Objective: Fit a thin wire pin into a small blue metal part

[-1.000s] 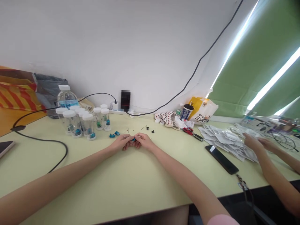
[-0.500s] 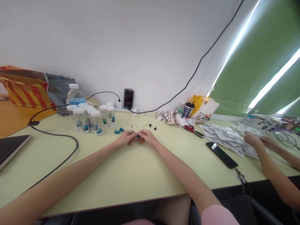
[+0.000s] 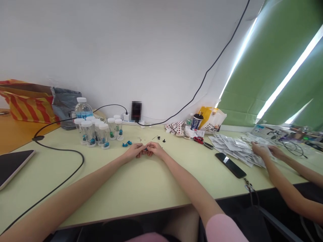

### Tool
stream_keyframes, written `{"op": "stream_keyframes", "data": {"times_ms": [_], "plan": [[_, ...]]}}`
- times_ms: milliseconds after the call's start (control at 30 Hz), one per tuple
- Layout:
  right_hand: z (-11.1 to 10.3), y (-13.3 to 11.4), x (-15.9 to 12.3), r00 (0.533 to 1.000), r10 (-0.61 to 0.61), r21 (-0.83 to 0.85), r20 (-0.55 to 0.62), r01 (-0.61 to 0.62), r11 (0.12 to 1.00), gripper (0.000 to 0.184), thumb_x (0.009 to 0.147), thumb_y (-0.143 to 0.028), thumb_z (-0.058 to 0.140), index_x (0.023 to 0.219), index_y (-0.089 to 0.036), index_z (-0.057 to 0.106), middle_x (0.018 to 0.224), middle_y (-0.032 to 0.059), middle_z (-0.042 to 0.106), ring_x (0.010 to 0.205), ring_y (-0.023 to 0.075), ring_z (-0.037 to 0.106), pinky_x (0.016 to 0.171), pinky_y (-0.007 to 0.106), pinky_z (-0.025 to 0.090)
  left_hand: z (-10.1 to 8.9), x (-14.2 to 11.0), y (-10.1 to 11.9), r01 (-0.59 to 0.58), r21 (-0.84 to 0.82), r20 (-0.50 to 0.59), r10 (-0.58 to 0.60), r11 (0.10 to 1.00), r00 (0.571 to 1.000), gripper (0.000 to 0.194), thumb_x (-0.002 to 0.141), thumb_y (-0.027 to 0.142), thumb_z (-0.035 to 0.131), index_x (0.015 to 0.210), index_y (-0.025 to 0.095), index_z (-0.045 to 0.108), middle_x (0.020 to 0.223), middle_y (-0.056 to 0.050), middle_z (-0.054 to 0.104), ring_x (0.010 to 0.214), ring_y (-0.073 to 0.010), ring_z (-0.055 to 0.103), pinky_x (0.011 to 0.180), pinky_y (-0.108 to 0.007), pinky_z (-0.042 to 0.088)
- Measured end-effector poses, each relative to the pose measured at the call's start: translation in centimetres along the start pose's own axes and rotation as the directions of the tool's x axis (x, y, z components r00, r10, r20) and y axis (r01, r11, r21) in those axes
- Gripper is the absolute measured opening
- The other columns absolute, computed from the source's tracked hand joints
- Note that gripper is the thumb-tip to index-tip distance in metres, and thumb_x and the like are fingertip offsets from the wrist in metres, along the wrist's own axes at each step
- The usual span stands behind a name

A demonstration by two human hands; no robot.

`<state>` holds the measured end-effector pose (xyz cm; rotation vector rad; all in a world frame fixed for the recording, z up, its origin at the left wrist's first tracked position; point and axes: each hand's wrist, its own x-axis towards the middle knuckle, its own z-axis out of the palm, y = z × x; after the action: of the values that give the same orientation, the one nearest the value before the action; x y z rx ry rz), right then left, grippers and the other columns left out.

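Observation:
My left hand (image 3: 136,151) and my right hand (image 3: 154,149) meet over the middle of the table, fingers closed together. Pinched between them is a small blue part (image 3: 145,149), mostly covered by the fingertips, so its kind does not show. Just left of my hands lie loose shiny blue parts (image 3: 127,144). Beyond my right hand are two small black pieces (image 3: 164,140) and a thin metal pin (image 3: 154,137). Clear tubes with white lids (image 3: 103,136) stand in a cluster to the left, with blue and green parts inside.
A water bottle (image 3: 83,109) stands behind the tubes. A black cable (image 3: 73,147) crosses the left side near a laptop (image 3: 15,164). To the right lie red-handled pliers (image 3: 198,140), a phone (image 3: 230,164) and white packets (image 3: 234,146), where another person's hands (image 3: 263,150) work.
The view has shifted slightly, moving the right-hand things leftward. My hands stay together on the small blue part. The other person's hands still hold at the packets.

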<state>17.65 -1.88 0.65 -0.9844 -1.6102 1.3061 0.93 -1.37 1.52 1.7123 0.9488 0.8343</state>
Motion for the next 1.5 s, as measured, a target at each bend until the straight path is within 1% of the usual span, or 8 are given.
{"op": "stream_keyframes", "data": {"times_ms": [367, 633, 800, 900, 1000, 1133, 1333, 1500], "plan": [[0.2, -0.2, -0.1, 1.0, 0.014, -0.029, -0.018, -0.015, 0.999, 0.018, 0.075, -0.034, 0.065, 0.079, -0.018, 0.058, 0.058, -0.0026, 0.06, 0.048, 0.0097, 0.054, 0.05, 0.022, 0.047, -0.1, 0.0, -0.2, -0.019, 0.019, 0.006, 0.019, 1.0, 1.0, 0.043, 0.073, 0.058, 0.053, 0.06, 0.017, 0.054, 0.045, 0.005, 0.05, 0.039, -0.0096, 0.046, 0.04, -0.02, 0.034], [0.2, -0.2, -0.2, 1.0, -0.015, -0.051, -0.021, 0.014, 0.999, 0.016, 0.075, -0.032, 0.063, 0.078, -0.017, 0.057, 0.06, -0.0027, 0.06, 0.048, 0.0092, 0.054, 0.05, 0.022, 0.047, -0.1, -0.2, 0.2, -0.026, 0.032, 0.005, 0.025, 0.999, 1.0, 0.043, 0.074, 0.058, 0.052, 0.059, 0.017, 0.053, 0.045, 0.005, 0.05, 0.04, -0.0098, 0.046, 0.04, -0.02, 0.034], [0.5, 0.2, -0.1, 0.998, -0.029, -0.089, -0.057, 0.023, 0.996, 0.015, 0.076, -0.031, 0.062, 0.08, -0.018, 0.057, 0.062, -0.0022, 0.06, 0.05, 0.0097, 0.055, 0.051, 0.022, 0.047, 0.1, -0.3, 0.6, -0.005, 0.059, -0.022, 0.006, 0.998, 1.0, 0.043, 0.073, 0.058, 0.053, 0.058, 0.018, 0.052, 0.043, 0.005, 0.049, 0.039, -0.0102, 0.046, 0.042, -0.021, 0.035], [0.8, 0.4, -0.8, 0.995, -0.042, -0.127, -0.089, 0.031, 0.991, 0.014, 0.077, -0.028, 0.062, 0.086, -0.019, 0.057, 0.067, -0.0012, 0.061, 0.057, 0.0112, 0.058, 0.057, 0.024, 0.049, 0.7, -0.7, 0.5, 0.033, 0.083, -0.063, -0.028, 0.996, 0.998, 0.042, 0.073, 0.058, 0.051, 0.057, 0.019, 0.05, 0.044, 0.005, 0.048, 0.039, -0.0105, 0.044, 0.043, -0.022, 0.034], [1.1, 0.4, -2.1, 0.995, -0.067, -0.167, -0.068, 0.055, 0.984, 0.021, 0.075, -0.02, 0.063, 0.095, -0.02, 0.055, 0.08, 0.0013, 0.064, 0.072, 0.0142, 0.062, 0.071, 0.029, 0.049, 1.6, -1.5, 0.3, 0.07, 0.109, -0.08, -0.061, 0.992, 0.995, 0.04, 0.072, 0.057, 0.05, 0.057, 0.02, 0.049, 0.048, 0.004, 0.05, 0.04, -0.0113, 0.044, 0.042, -0.022, 0.032], [1.2, 0.0, -3.1, 0.996, -0.089, -0.198, 0.021, 0.092, 0.976, 0.019, 0.076, -0.016, 0.06, 0.093, -0.02, 0.055, 0.086, 0.0027, 0.065, 0.082, 0.017, 0.064, 0.079, 0.033, 0.048, 2.0, -2.3, 0.7, 0.057, 0.17, -0.047, -0.049, 0.984, 0.998, 0.033, 0.071, 0.052, 0.054, 0.063, 0.021, 0.053, 0.047, 0.006, 0.048, 0.041, -0.0137, 0.046, 0.043, -0.023, 0.031], [0.3, -0.6, -2.5, 0.993, -0.081, -0.224, 0.091, 0.1, 0.969, 0.02, 0.067, -0.013, 0.066, 0.082, -0.02, 0.055, 0.084, 0.0018, 0.064, 0.08, 0.0185, 0.063, 0.076, 0.033, 0.049, 1.4, -2.7, 2.7, -0.028, 0.273, 0.064, 0.011, 0.962, 0.998, 0.023, 0.071, 0.046, 0.056, 0.073, 0.023, 0.061, 0.043, 0.006, 0.049, 0.043, -0.0159, 0.047, 0.047, -0.024, 0.032], [-0.5, -1.0, -2.5, 0.991, -0.054, -0.198, 0.12, 0.078, 0.977, 0.022, 0.063, -0.015, 0.071, 0.08, -0.019, 0.057, 0.086, 0.0019, 0.065, 0.081, 0.0186, 0.062, 0.078, 0.033, 0.048, 1.5, -2.9, 3.7, -0.068, 0.309, 0.112, 0.034, 0.949, 0.993, 0.022, 0.072, 0.043, 0.056, 0.077, 0.024, 0.065, 0.052, 0.003, 0.056, 0.048, -0.0164, 0.049, 0.05, -0.024, 0.033]]}}
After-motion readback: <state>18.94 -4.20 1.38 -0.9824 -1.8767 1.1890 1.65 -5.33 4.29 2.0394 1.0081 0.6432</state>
